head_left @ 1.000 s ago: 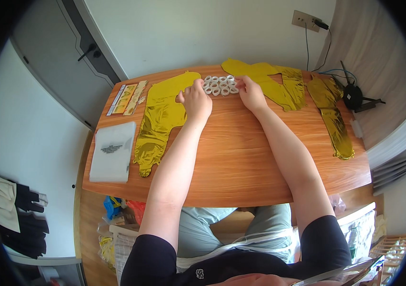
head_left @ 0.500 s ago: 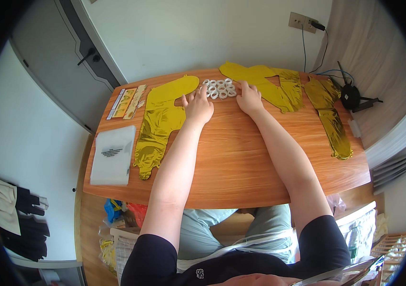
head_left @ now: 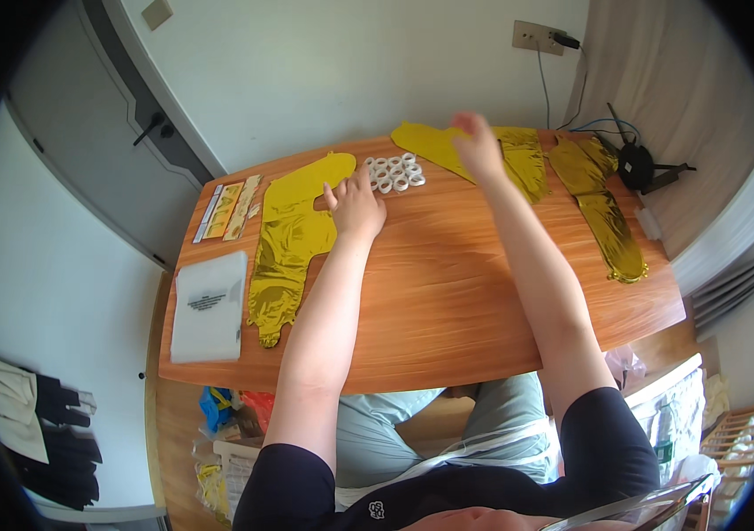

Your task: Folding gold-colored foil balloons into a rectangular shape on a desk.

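Note:
Several small white rolls [head_left: 396, 175], like tape or ribbon, stand grouped at the far middle of the table. At their left edge is my left hand [head_left: 357, 208], fingers spread, beside or touching the nearest rolls. My right hand [head_left: 478, 150] is raised right of the rolls, in front of a flat gold foil balloon [head_left: 430, 143]. Its fingers are smeared by motion, so I cannot make out a grip. Left of my left hand lies another flat gold foil balloon [head_left: 293, 230]. A third gold foil balloon [head_left: 602, 217], long and narrow, lies at the right.
A stack of clear plastic bags [head_left: 207, 310] lies at the table's left front, with printed cards [head_left: 226, 209] behind it. A black router [head_left: 638, 165] with cables stands at the right edge of the wooden table [head_left: 447, 301]. Behind the table is a wall with a socket [head_left: 536, 37].
My right hand has lifted away from the rolls and moved right, over the gold balloon. My left hand stays by the rolls' left side. The whole view has shifted slightly.

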The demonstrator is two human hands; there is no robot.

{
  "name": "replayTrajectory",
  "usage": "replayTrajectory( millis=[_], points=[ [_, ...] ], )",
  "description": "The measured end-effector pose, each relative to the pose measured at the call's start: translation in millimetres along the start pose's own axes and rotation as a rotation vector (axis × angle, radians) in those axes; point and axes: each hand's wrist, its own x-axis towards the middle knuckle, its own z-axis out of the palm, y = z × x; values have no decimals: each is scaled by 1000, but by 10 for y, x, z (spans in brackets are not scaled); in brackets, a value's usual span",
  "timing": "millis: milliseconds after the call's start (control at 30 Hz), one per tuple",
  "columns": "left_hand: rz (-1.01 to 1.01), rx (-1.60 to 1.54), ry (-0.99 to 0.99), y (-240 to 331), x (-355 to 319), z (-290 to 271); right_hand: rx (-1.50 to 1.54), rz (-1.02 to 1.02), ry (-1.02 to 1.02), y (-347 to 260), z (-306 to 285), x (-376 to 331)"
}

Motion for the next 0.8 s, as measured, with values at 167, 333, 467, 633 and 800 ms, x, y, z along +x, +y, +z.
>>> replayTrajectory(
  millis=[167,333,467,633,800],
  points=[
    [52,179,218,-317,-95,6,462,-34,26,-1348,-875,-46],
    [238,77,351,-61,-65,-124,-523,-71,-138,-544,-1168,-174],
    [577,-66,362,140,-77,-48,-744,-38,-402,436,-1360,-308],
    [580,-169,529,55,-149,-200,-693,-58,-534,490,-1342,-433],
    [434,-224,594,477,-199,-345,-660,-45,-547,590,-1429,-487]
  ],
)
